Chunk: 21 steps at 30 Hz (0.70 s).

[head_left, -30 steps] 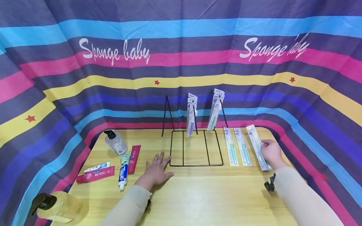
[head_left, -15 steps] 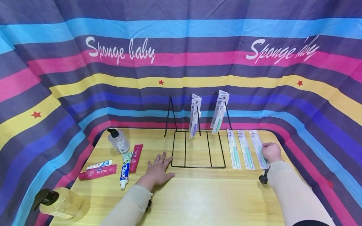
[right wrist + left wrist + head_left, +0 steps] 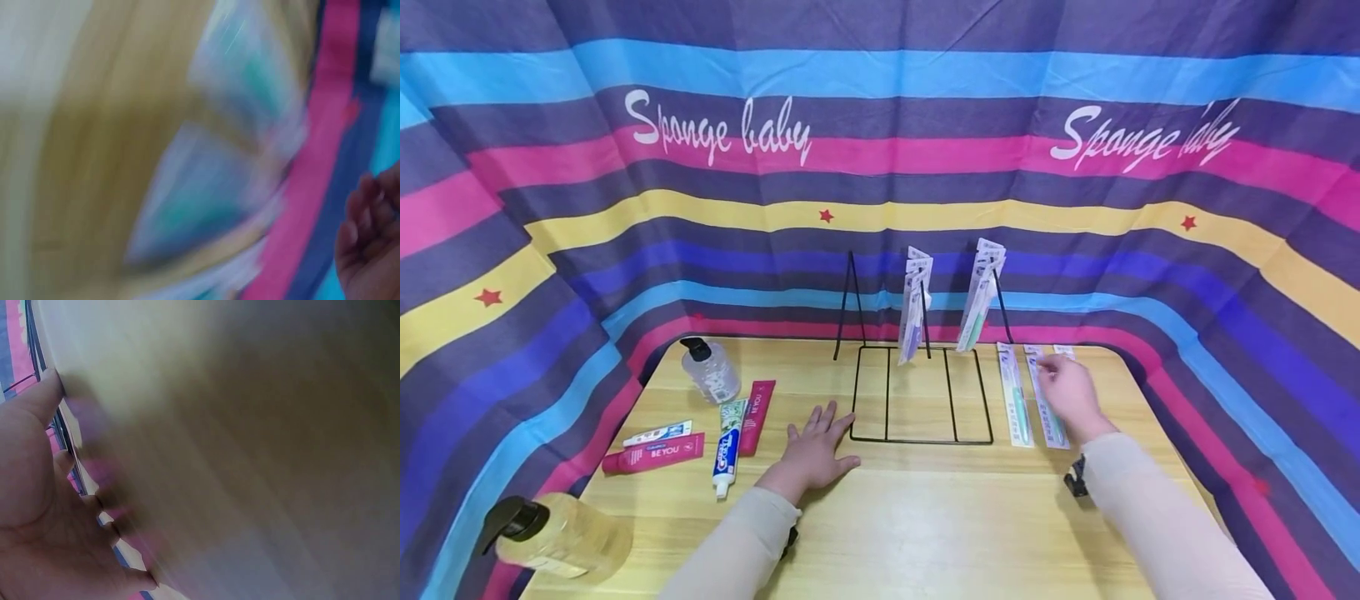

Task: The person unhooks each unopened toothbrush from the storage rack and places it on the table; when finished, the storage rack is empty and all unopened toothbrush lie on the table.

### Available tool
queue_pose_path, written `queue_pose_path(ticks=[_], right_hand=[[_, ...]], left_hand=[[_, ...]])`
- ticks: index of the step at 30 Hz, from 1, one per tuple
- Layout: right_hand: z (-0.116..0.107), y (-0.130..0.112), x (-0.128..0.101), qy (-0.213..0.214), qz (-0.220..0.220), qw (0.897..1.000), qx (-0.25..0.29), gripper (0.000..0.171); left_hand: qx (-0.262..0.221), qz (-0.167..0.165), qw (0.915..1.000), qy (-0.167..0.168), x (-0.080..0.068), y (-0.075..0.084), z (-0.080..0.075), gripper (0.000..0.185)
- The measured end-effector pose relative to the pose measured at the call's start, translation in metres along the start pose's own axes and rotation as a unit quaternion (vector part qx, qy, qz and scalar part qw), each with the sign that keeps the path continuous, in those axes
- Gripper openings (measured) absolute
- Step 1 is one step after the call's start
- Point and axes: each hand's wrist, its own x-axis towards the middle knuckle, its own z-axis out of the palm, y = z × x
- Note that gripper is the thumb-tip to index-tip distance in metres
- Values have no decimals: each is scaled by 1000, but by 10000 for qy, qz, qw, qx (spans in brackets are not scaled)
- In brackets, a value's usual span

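The right hand (image 3: 1070, 393) has been shifted inward from the outermost toothbrush pack (image 3: 1063, 352) and is now being held over the middle toothbrush pack (image 3: 1047, 400), fingers loosely extended, nothing visibly gripped. The outer pack is being left flat on the table (image 3: 940, 517), mostly hidden, so it is judged released. The left hand (image 3: 816, 450) is being kept flat, fingers spread, beside the wire rack (image 3: 917, 392).
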Motion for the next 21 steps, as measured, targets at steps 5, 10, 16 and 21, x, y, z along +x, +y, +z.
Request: queue_pose_path(ticks=[5,10,16,21], right_hand=[[24,-84,-1,-212,-1219,9873,993,20],[37,-152,10,-299,-1335,9655,2217,28],[59,-183,32,-385,-685,9617,2626,33],[73,-187,36,-382,-300,9635,2631,22]], left_hand=[[-14,17,10000,-6,-2,1,-3,80],[-46,49,10000,34,-2,2,-2,78],[0,39,10000,38,-1,0,-1,78],[-35,66,10000,61,-2,0,-1,79]])
